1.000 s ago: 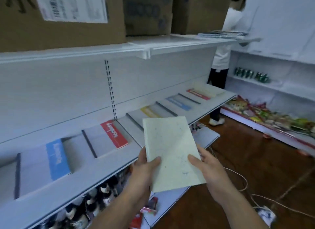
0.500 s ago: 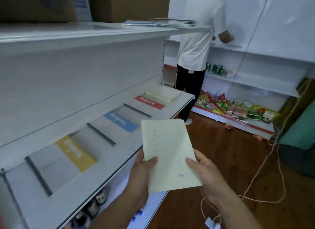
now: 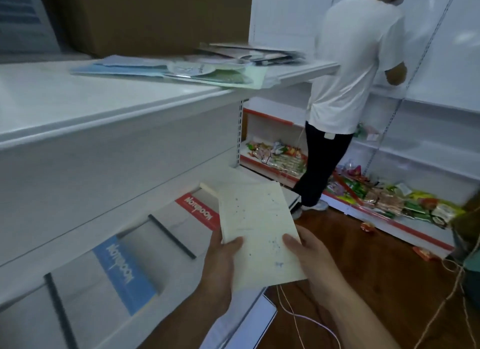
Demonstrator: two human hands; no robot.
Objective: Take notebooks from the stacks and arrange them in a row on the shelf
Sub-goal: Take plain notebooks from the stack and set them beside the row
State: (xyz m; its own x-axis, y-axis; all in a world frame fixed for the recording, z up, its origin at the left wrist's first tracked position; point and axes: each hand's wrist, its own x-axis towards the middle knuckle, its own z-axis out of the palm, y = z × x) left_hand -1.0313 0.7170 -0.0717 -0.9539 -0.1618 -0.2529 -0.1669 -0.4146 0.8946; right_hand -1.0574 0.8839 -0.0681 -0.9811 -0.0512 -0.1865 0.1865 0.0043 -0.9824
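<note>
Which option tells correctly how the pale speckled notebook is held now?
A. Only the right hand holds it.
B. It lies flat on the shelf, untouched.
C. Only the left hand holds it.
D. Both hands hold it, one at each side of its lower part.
D: the left hand and the right hand both grip the pale notebook with thumbs on its cover.

Left grip [image 3: 220, 265] and right grip [image 3: 311, 257]: bare human hands, uncovered. Each joins a bare forearm, left forearm [image 3: 181, 322] and right forearm [image 3: 363, 317], uncovered along the whole visible length to the lower frame edge. Thumbs rounded at the tip; finer detail blurred
</note>
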